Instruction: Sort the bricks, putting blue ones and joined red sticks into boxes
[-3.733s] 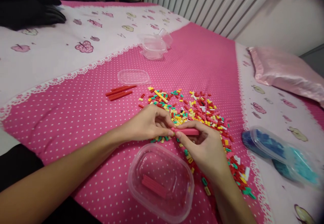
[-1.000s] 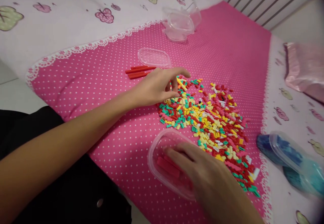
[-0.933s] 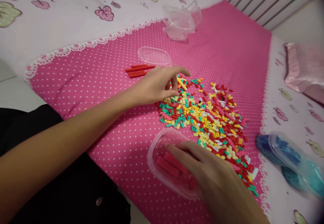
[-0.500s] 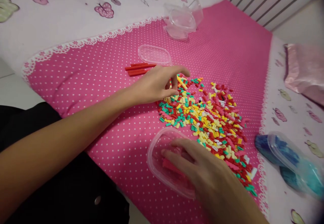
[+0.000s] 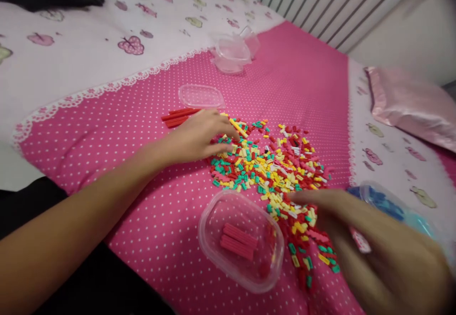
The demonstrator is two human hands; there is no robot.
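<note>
A loose heap of small toy building bricks [image 5: 263, 163] in red, yellow, cream, green, pink and white covers the middle of the cloth. My left hand [image 5: 204, 134] rests at the heap's left edge, thumb and curved fingers apart, with no piece visible in them. Over the heap's right side is my right hand [image 5: 384, 243], blurred, its index finger stretched out and its other fingers partly hidden. Below the heap stands a clear plastic container [image 5: 210, 253] with several pink sticks [image 5: 238, 241] lying inside.
Several red sticks [image 5: 176, 118] lie left of the heap, beside a clear lid [image 5: 201, 96]. More clear containers [image 5: 233, 51] are stacked farther back. Containers with blue pieces [image 5: 383, 203] stand at the right, partly behind my right hand. A pink pillow [image 5: 409, 101] lies beyond.
My right hand has come out of the clear container and moved right, over the heap. The pink sticks now show in the container. My left hand stays by the heap; the view has shifted.
</note>
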